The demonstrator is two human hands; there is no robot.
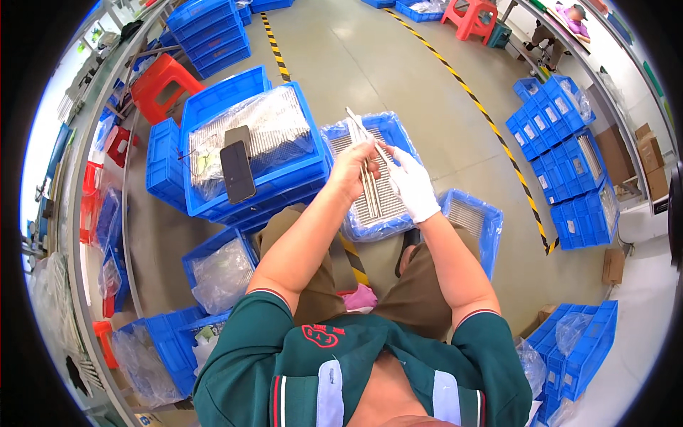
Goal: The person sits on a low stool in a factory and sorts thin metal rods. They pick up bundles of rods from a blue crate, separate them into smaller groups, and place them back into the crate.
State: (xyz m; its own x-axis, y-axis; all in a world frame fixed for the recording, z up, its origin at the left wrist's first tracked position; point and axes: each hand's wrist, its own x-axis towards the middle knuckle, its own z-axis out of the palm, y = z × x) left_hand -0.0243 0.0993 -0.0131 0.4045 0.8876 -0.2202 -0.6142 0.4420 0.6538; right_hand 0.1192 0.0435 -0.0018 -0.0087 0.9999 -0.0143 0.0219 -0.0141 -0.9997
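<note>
Over a blue crate (pixel 381 229) lined with clear plastic, my two hands come close together. My bare left hand (pixel 352 169) is closed round several slim silvery metal rods (pixel 370 192), whose lower ends hang below the fingers. My right hand (pixel 414 188), in a white glove, pinches another slim metal rod (pixel 382 151) that slants up to the left across the bundle. Beneath the hands, many similar rods lie side by side in the crate. My palms and some fingertips are hidden.
At left, stacked blue crates (pixel 265 202) carry bagged rods and a dark phone (pixel 237 171). Another lined crate (pixel 491 245) stands by my right knee. Red stools (pixel 162 85), further crate stacks (pixel 569 167) and yellow-black floor tape (pixel 491 128) lie around. A person (pixel 573 20) sits far right.
</note>
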